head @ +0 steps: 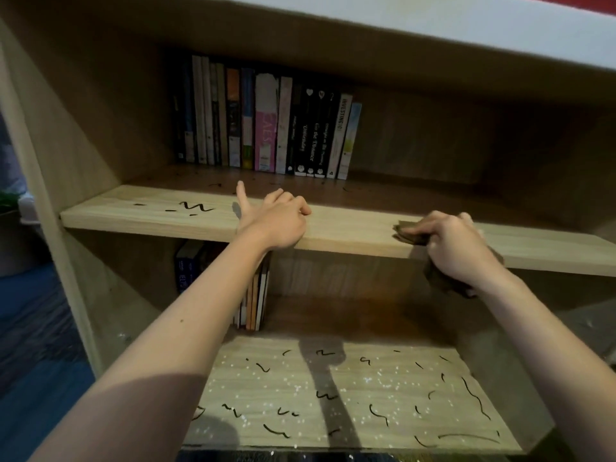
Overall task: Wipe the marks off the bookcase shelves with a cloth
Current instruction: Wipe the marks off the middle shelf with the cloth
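A light wooden bookcase fills the head view. Its middle shelf (350, 225) carries black squiggle marks (190, 208) at the front left. My right hand (456, 248) grips a brown cloth (408, 233) and presses it on the front edge of this shelf, right of centre; part of the cloth hangs below my wrist. My left hand (276, 218) rests on the same shelf's front edge near the middle, fingers curled over the board and thumb sticking up. The lower shelf (350, 395) is covered with several black marks and white specks.
A row of upright books (266, 125) stands at the back left of the middle shelf. More books (253, 295) stand on the lower shelf behind my left forearm. The bookcase's left side panel (50, 181) borders a blue floor and a potted plant (10, 208).
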{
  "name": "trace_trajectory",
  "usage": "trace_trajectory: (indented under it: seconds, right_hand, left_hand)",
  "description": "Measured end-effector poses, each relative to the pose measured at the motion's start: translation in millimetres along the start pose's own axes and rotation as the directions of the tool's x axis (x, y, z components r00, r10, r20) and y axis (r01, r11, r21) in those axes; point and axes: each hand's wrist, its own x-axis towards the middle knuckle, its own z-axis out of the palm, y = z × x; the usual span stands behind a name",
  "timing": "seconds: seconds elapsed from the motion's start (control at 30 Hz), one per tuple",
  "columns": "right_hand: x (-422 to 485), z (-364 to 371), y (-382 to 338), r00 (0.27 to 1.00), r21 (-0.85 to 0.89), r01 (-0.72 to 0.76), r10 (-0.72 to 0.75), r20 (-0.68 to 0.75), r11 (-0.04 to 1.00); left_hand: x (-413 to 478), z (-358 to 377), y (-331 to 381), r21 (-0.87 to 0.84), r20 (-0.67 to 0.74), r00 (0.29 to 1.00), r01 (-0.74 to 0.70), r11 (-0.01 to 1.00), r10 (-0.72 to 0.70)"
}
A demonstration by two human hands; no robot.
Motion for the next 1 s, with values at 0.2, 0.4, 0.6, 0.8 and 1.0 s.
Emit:
trace_trajectory:
  seconds: [0.2, 0.4, 0.6, 0.8, 1.0]
  right_hand:
    - [-8, 27, -60, 0.971, 0.039, 0.239, -0.238, -0.009, 0.970]
    - [29, 19, -33, 0.921, 0.209, 0.284, -0.326, 0.211, 0.936]
    - [56, 11, 7, 0.959, 0.166, 0.162, -0.195, 0.205, 0.973]
    - [44, 39, -58, 0.866, 0.210, 0.442, -0.476, 0.152, 0.872]
    - [26, 20, -19, 0.823, 0.429, 0.477, -0.561, 0.087, 0.767]
  left_hand:
    - [-11, -2, 7, 0.006, -0.082, 0.995, 0.053, 0.999, -0.052]
    - [-13, 0, 6, -0.061, -0.177, 0.980, 0.078, 0.995, -0.087]
    - [-8, 3, 13, -0.116, -0.250, 0.961, 0.087, 0.989, -0.114]
    - [-10, 1, 17, -0.088, -0.253, 0.955, 0.139, 0.986, -0.157]
    - [-11, -1, 12, -0.129, -0.270, 0.947, 0.142, 0.981, -0.172]
